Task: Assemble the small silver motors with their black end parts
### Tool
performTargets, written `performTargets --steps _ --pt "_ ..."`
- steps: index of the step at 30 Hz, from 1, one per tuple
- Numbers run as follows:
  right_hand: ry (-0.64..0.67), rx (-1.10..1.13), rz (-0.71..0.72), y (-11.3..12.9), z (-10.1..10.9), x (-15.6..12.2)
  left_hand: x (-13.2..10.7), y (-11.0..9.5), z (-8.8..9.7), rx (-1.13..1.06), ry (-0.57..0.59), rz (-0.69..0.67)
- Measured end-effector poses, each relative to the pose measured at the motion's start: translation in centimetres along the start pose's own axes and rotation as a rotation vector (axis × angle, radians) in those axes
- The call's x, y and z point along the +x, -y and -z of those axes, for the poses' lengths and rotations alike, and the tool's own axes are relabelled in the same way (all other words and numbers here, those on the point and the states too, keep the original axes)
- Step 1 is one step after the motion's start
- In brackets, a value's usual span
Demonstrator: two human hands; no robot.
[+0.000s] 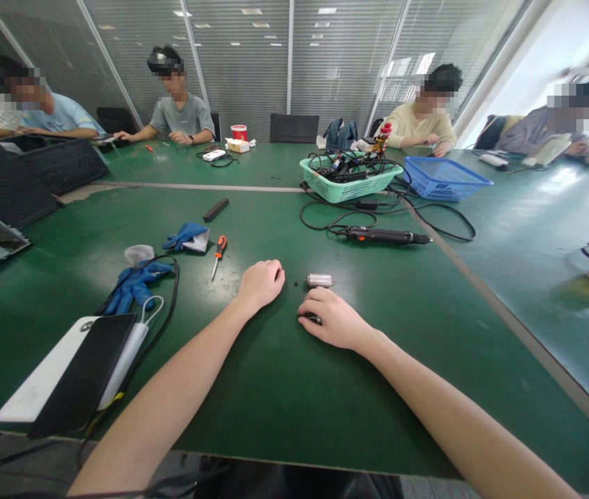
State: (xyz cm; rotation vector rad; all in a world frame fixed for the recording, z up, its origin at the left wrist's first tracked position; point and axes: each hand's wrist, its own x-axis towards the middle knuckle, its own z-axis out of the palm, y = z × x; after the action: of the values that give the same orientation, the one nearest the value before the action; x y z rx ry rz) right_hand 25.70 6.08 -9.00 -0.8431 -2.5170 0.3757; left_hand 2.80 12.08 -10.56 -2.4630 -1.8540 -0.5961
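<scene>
My left hand (262,285) rests on the green table (274,374) with its fingers curled closed. Whatever may be inside that fist is hidden. My right hand (332,317) lies a little nearer to me and to the right, its thumb and fingers closed around a small dark, shiny piece (314,318), mostly covered. Just beyond the right hand is a small silver metal cylinder (319,280), like a little motor, lying on its side. A tiny dark bit (296,283) sits between the cylinder and my left hand. An orange-handled screwdriver (220,251) lies left of that hand.
Blue gloves (136,285), a dark bar (216,210) and a phone (84,374) beside a white device lie to the left. Beyond my right hand are a corded electric screwdriver (385,235), a green basket (349,187) of tools and a blue basket (445,181). Several people sit around the table.
</scene>
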Motion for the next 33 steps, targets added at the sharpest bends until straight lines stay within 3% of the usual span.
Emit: performTargets --steps 6,11,24,28,33 --pt "-0.007 -0.106 0.004 -1.6 0.0 -0.7 0.0 -0.2 0.2 0.036 0.036 0.023" --pt "-0.021 -0.174 -0.06 -5.1 2.1 -2.8 -0.1 -0.2 0.3 0.051 0.055 0.026" --pt "-0.175 -0.371 -0.562 -17.8 10.0 -18.0 -0.2 0.0 0.4 0.063 0.037 0.019" --pt "-0.213 -0.376 -0.666 -18.9 11.2 -21.1 -0.2 -0.1 0.5 0.064 0.04 0.015" --pt "-0.227 -0.399 -0.656 -18.7 11.2 -21.7 -0.1 0.0 0.3 0.063 0.029 0.008"
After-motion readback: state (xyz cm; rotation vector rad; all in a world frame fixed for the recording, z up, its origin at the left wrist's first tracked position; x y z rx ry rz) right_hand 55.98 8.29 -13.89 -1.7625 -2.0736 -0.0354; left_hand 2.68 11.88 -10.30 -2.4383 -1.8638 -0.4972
